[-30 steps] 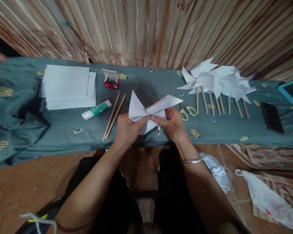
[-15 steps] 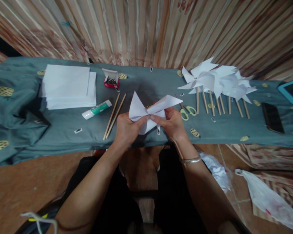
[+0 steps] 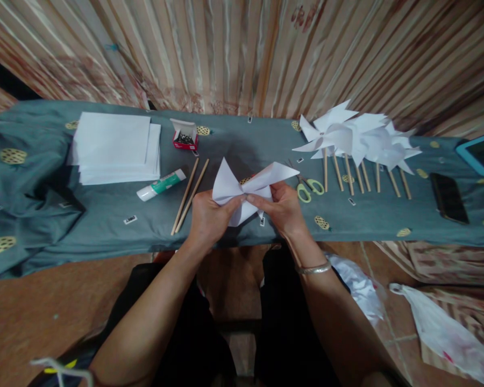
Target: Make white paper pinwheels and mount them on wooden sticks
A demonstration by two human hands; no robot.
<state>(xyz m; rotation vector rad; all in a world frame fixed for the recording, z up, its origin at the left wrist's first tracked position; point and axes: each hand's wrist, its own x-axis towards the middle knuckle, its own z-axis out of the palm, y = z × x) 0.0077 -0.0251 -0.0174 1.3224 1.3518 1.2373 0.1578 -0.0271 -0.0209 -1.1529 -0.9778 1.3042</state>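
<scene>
A white paper pinwheel (image 3: 242, 189) is between my hands, above the near edge of the cloth-covered table. My left hand (image 3: 211, 215) grips its left side, thumb pressed at the centre. From the other side my right hand (image 3: 284, 208) holds it, thumb also on the centre; the fingers behind the paper are hidden. Two wooden sticks (image 3: 190, 196) lie just left of my left hand. Scissors with green handles (image 3: 310, 188) rest beyond my right hand. A glue stick (image 3: 161, 184) lies further left, and an open red box (image 3: 185, 134) of small dark pieces stands behind.
A stack of white paper (image 3: 115, 148) lies at the left. Several finished pinwheels (image 3: 355, 134) on sticks overlap at the right. Beyond them are a dark phone (image 3: 449, 198) and a blue-framed device (image 3: 482, 154). A pleated curtain (image 3: 234, 59) hangs along the table's far side.
The whole view has shifted slightly, so the table things appear a little lower. Both hands keep the same grip on the paper pinwheel.
</scene>
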